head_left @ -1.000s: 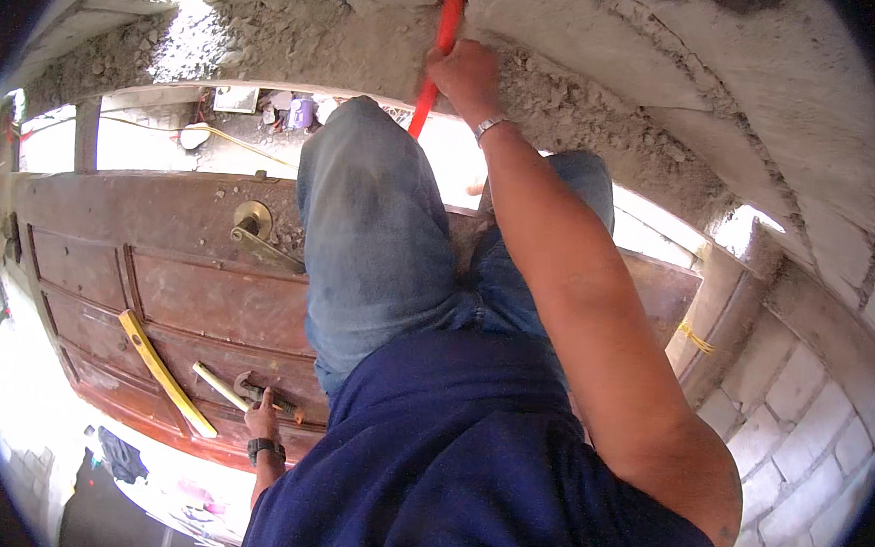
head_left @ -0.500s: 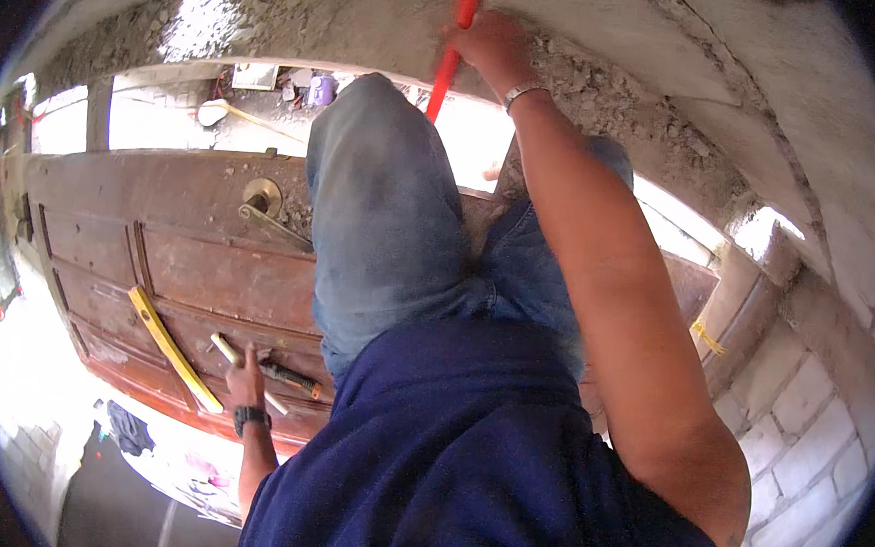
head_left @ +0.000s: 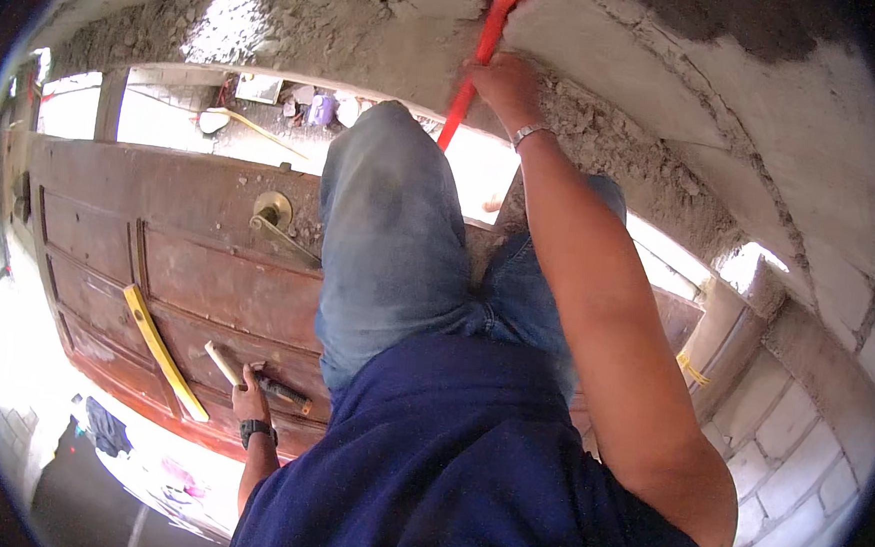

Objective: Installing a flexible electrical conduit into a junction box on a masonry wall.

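High in the view, my right hand (head_left: pixel 509 89) is closed round a red flexible tube (head_left: pixel 496 26) that runs along the rough concrete wall and down past my knee. Low on the left, my left hand (head_left: pixel 249 400) is closed on a pale stick (head_left: pixel 223 365) just above a brown panelled door (head_left: pixel 226 296) lying flat. Its fingers are small in the picture. Beside that hand, on the door, lies a tool with a dark handle and orange end (head_left: pixel 285 396). A yellow spirit level (head_left: pixel 162 352) rests farther left on the panels.
A brass door handle (head_left: pixel 273 210) sticks up from the door near my knee (head_left: pixel 387 190). Rubble lies along the wall ledge (head_left: pixel 654 166). Yellow cord (head_left: pixel 690 369) is tied at a post on the right. Below the door's far side are a shovel (head_left: pixel 216 120) and a purple container (head_left: pixel 321 109).
The view has shifted slightly, showing more wall at the top. My right hand still grips the red tube, whose upper part now leans farther right. The pale stick has changed angle in my left hand.
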A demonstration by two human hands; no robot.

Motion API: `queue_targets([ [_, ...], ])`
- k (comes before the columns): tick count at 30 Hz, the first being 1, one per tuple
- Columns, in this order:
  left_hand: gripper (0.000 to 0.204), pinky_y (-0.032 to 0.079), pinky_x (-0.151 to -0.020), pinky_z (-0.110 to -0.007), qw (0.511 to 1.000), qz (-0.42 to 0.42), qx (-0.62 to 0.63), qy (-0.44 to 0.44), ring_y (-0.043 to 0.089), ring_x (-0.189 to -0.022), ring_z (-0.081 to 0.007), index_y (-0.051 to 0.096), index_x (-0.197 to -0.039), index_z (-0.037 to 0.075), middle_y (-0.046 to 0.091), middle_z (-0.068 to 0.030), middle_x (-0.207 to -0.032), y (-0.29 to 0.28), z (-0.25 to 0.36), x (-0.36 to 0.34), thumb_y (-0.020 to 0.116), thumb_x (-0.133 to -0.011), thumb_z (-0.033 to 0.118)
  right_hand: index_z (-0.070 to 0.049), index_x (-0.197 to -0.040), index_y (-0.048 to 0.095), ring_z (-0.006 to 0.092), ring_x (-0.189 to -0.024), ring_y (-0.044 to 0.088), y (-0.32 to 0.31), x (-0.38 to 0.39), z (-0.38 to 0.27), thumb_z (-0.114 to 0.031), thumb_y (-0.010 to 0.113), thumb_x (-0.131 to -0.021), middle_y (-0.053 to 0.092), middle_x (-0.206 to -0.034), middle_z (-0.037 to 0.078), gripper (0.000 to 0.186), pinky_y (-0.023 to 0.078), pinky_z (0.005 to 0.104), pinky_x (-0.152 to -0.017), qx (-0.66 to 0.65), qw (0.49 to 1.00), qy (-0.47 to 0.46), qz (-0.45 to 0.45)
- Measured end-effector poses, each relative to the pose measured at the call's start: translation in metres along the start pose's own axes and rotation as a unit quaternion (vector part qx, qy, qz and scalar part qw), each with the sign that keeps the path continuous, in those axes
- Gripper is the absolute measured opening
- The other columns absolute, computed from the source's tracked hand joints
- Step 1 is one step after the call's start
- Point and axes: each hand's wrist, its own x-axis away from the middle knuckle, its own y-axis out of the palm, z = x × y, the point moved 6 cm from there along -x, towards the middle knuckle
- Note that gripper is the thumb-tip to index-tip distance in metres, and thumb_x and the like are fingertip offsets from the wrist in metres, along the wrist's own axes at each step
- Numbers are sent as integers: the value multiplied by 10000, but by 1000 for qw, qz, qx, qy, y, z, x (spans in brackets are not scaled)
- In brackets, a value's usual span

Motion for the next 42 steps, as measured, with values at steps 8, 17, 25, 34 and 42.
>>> queue_targets([
  [8, 557, 488, -729, -415, 997, 8, 65, 32, 636, -826, -351, 617, -987, 21, 655, -207, -879, 23, -32, -5, 569, -799, 543, -116, -765, 667, 249, -597, 615, 2, -33, 36, -261, 637, -780, 645, -680, 89, 149, 493, 380, -565, 299, 893, -335, 13],
  [17, 477, 496, -715, -360, 995, -35, 88, 14, 657, -768, -273, 652, -851, 10, 668, -159, -784, 33, -43, 30, 651, -769, 480, -50, -658, 652, 178, -616, 588, 34, -77, 94, -623, 561, -757, 613, -607, 62, 589, 429, 339, -580, 206, 972, -89, -68],
  [25, 393, 487, -654, -336, 966, -129, 218, 52, 623, -680, -189, 634, -951, -2, 657, -88, -767, 31, -48, 30, 654, -780, 352, -35, -652, 653, 177, -540, 599, 22, 11, -37, -507, 579, -807, 606, -555, 58, 502, 450, 357, -511, 102, 976, -119, -154],
  [34, 167, 354, -500, -246, 882, -194, 298, 311, 433, -583, -71, 522, -801, 20, 500, 6, -658, -56, 86, 114, 599, -792, 167, -37, -588, 632, 187, -492, 610, 14, -13, 5, -442, 640, -759, 597, -510, 84, 440, 488, 344, -539, 39, 998, -10, -44],
  [42, 274, 397, -535, -283, 704, -269, 525, 394, 490, -570, -132, 572, -827, 30, 586, -65, -691, -83, 388, 181, 457, -880, 273, -19, -593, 637, 189, -489, 612, -10, -10, -5, -343, 677, -752, 611, -538, 101, 363, 498, 325, -521, 17, 998, 31, -49],
])
